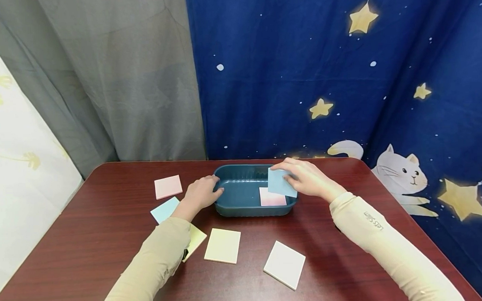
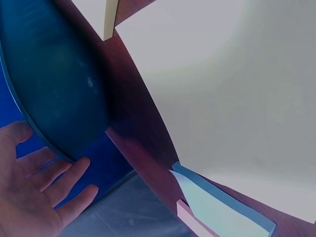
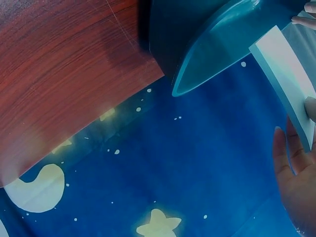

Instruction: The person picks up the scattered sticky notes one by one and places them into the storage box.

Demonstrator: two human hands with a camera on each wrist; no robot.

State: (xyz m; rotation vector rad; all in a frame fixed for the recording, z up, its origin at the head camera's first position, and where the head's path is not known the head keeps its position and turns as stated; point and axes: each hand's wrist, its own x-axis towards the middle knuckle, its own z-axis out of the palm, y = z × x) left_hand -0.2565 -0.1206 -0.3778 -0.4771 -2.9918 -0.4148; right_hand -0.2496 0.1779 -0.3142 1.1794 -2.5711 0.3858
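A dark teal oval-cornered tray [image 1: 239, 211] stands near the far side of the table. My right hand [image 1: 305, 177] pinches a light blue sticky-note pad [image 1: 280, 183] between thumb and fingers over the tray's right end. Inside the tray, below it, lies a pink pad [image 1: 272, 198], partly overlapped by the blue one. At the tray's left end my left hand [image 1: 202, 192] touches the rim with relaxed, spread fingers; the left wrist view shows those fingers [image 2: 69, 177] beside the wall. In the right wrist view the blue pad [image 3: 286, 79] is seen edge-on, thumb on its face.
Left of the tray lie a pink pad [image 1: 168, 187], a light blue pad [image 1: 164, 210] and a yellow pad [image 1: 195, 240] partly under the left forearm. Nearer me are another yellow pad [image 1: 223, 246] and a white pad [image 1: 285, 265]. Curtains [image 1: 270, 78] hang behind the table.
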